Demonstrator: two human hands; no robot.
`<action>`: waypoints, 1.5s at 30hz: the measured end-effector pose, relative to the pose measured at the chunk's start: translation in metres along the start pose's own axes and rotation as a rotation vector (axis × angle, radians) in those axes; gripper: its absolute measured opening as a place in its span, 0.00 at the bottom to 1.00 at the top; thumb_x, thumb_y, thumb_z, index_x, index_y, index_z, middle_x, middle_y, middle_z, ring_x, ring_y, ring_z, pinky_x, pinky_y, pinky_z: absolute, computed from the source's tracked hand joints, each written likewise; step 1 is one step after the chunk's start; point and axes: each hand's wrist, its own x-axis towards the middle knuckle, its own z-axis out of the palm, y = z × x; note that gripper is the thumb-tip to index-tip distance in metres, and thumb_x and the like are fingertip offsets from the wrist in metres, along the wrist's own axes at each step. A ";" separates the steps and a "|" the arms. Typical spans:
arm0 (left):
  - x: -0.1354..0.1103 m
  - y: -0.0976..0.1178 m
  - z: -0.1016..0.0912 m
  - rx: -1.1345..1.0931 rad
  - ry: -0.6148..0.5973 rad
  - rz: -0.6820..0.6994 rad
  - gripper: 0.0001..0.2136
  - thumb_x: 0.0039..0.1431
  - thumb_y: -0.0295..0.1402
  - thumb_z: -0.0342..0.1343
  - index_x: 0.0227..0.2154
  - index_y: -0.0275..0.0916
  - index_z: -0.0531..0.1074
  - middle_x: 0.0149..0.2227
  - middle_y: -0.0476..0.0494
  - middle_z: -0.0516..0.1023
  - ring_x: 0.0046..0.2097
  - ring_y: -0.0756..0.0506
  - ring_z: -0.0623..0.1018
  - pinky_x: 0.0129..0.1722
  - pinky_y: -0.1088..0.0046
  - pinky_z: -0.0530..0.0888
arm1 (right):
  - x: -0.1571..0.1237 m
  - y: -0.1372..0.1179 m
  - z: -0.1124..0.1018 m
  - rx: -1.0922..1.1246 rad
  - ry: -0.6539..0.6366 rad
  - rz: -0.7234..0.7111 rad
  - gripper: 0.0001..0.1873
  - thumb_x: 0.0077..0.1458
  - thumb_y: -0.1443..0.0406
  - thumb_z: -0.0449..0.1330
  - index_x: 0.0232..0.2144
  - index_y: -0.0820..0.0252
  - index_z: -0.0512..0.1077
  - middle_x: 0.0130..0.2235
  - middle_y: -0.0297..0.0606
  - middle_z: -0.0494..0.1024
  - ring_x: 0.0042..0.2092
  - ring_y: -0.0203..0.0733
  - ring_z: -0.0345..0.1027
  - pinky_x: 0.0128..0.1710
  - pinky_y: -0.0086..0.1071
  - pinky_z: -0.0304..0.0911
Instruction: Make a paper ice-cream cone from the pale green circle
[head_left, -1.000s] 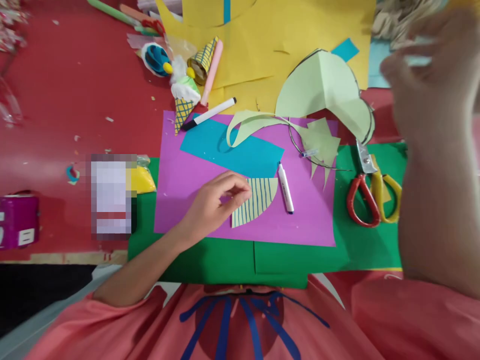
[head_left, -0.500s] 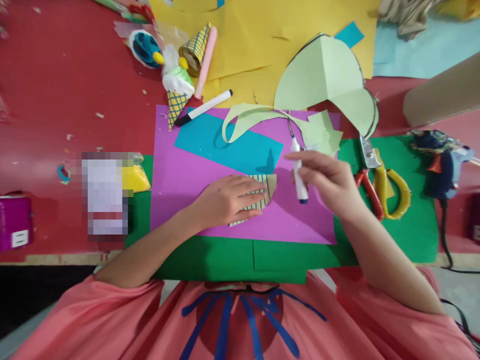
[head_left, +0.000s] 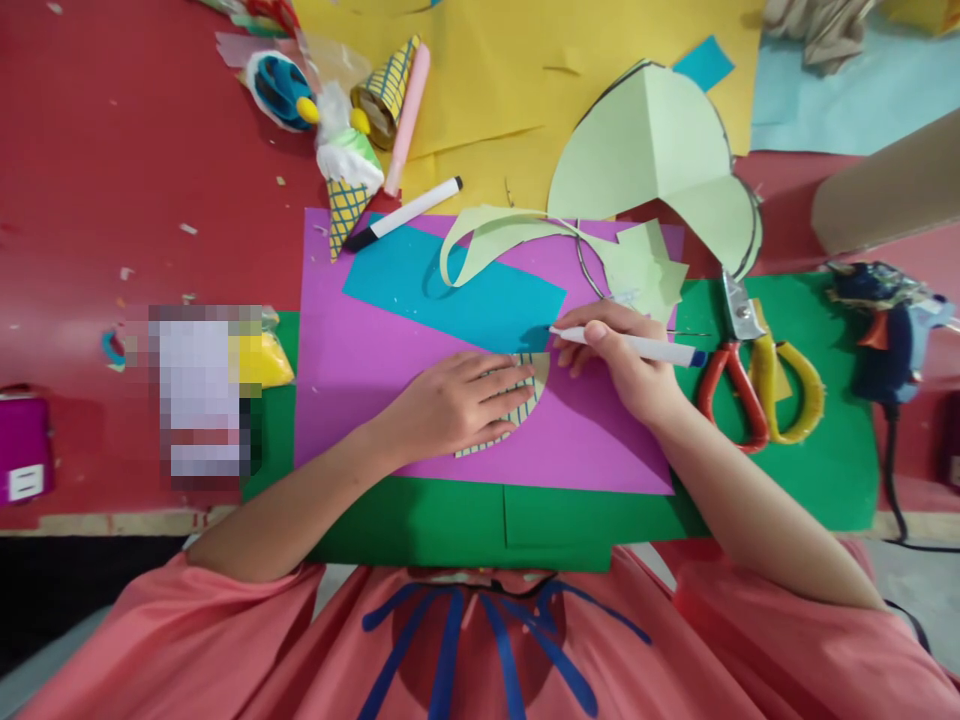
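And here my left hand (head_left: 454, 405) is lying flat with unclenched fingers (head_left: 499, 382), covering much of the striped paper (head_left: 538, 382) on the purple sheet (head_left: 615, 455). My right hand (head_left: 639, 385) is grasping the white marker (head_left: 664, 350), its tip pointing left near the paper's upper corner, while scissors (head_left: 763, 372) are resting off to the right

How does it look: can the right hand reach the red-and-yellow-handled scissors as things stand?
Probably yes: the scissors lie beside the right hand, yellow handle uncovered, though the white marker it holds would likely need setting down first.
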 end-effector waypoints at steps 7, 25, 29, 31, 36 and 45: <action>-0.001 0.002 0.001 -0.025 0.011 -0.024 0.15 0.62 0.33 0.54 0.50 0.36 0.71 0.53 0.42 0.75 0.56 0.41 0.72 0.54 0.61 0.71 | -0.001 -0.001 0.002 -0.110 -0.027 -0.004 0.15 0.61 0.56 0.54 0.30 0.60 0.71 0.24 0.34 0.72 0.23 0.33 0.65 0.23 0.29 0.60; 0.000 0.005 0.001 -0.016 -0.018 -0.056 0.16 0.63 0.33 0.53 0.52 0.36 0.69 0.55 0.41 0.74 0.56 0.41 0.71 0.53 0.60 0.72 | 0.001 0.004 0.007 -0.452 0.049 -0.057 0.14 0.56 0.61 0.60 0.21 0.60 0.66 0.19 0.32 0.69 0.21 0.32 0.60 0.21 0.30 0.53; -0.001 0.004 0.001 -0.027 -0.023 -0.061 0.16 0.62 0.33 0.54 0.52 0.36 0.69 0.55 0.40 0.73 0.56 0.42 0.71 0.54 0.60 0.71 | 0.001 0.004 0.007 -0.459 0.051 -0.056 0.14 0.56 0.61 0.60 0.21 0.60 0.66 0.18 0.32 0.68 0.20 0.32 0.59 0.21 0.29 0.53; -0.001 0.004 0.002 -0.027 -0.018 -0.062 0.16 0.62 0.33 0.53 0.52 0.36 0.69 0.55 0.40 0.73 0.56 0.42 0.71 0.54 0.60 0.71 | 0.001 0.004 0.007 -0.463 0.049 -0.055 0.14 0.56 0.61 0.59 0.21 0.60 0.66 0.19 0.32 0.69 0.21 0.32 0.59 0.21 0.30 0.53; -0.001 0.005 0.002 -0.030 -0.022 -0.062 0.16 0.63 0.33 0.53 0.52 0.36 0.70 0.55 0.41 0.74 0.56 0.41 0.71 0.54 0.60 0.71 | 0.001 0.002 0.008 -0.478 0.047 -0.042 0.14 0.56 0.61 0.59 0.20 0.59 0.65 0.19 0.32 0.69 0.21 0.32 0.59 0.22 0.30 0.54; 0.000 0.005 -0.001 -0.024 -0.043 -0.066 0.17 0.62 0.32 0.53 0.53 0.37 0.69 0.55 0.41 0.74 0.56 0.42 0.71 0.54 0.60 0.71 | 0.001 0.001 0.007 -0.462 0.022 -0.040 0.15 0.56 0.62 0.58 0.20 0.59 0.63 0.19 0.31 0.68 0.21 0.31 0.59 0.22 0.29 0.53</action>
